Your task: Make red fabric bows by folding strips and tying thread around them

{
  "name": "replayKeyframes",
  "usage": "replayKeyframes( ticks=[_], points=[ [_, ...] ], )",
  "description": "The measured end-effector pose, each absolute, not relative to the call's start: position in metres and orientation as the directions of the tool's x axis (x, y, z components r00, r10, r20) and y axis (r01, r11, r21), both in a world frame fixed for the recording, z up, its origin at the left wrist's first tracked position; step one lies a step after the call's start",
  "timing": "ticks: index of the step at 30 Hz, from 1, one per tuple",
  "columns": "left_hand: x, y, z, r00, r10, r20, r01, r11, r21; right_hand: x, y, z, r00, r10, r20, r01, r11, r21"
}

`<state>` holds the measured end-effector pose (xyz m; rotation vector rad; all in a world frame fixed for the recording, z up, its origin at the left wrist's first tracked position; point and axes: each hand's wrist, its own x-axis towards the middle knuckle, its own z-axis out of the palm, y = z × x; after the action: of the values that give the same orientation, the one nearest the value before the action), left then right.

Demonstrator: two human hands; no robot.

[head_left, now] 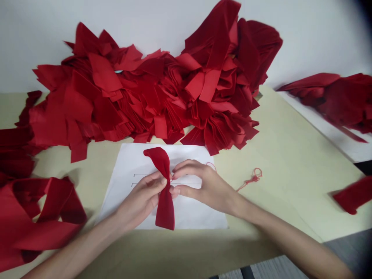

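Note:
A red velvet bow piece (pixel 164 193) stands upright over a white paper sheet (pixel 192 215) on the table. My left hand (pixel 143 197) pinches its gathered middle from the left. My right hand (pixel 197 182) pinches the same middle from the right, fingers closed on a thin red thread (pixel 212 166) that loops past its knuckles. Both hands touch at the bow's waist.
A big heap of red fabric pieces (pixel 151 89) fills the back of the pale table (pixel 290 162). Red ribbon loops (pixel 35 217) lie at the left. A loose red thread bundle (pixel 252 178) lies right of my hand. More red fabric (pixel 337 97) lies far right.

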<state>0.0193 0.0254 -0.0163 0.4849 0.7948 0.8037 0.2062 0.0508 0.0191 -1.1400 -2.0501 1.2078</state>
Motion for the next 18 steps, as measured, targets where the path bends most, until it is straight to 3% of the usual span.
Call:
replayKeyframes(
  ticks=[12, 18],
  points=[
    [0.0200, 0.0249, -0.0152, 0.452, 0.778, -0.436, -0.458, 0.622, 0.635, 0.2016, 0.0539, 0.0170, -0.432, 0.902, 0.012, 0.356, 0.183, -0.916],
    [0.0188, 0.0255, -0.0148, 0.441, 0.786, -0.433, -0.455, 0.612, 0.647, 0.1979, 0.0565, 0.0145, -0.393, 0.905, -0.163, 0.309, -0.037, -0.950]
  ],
)
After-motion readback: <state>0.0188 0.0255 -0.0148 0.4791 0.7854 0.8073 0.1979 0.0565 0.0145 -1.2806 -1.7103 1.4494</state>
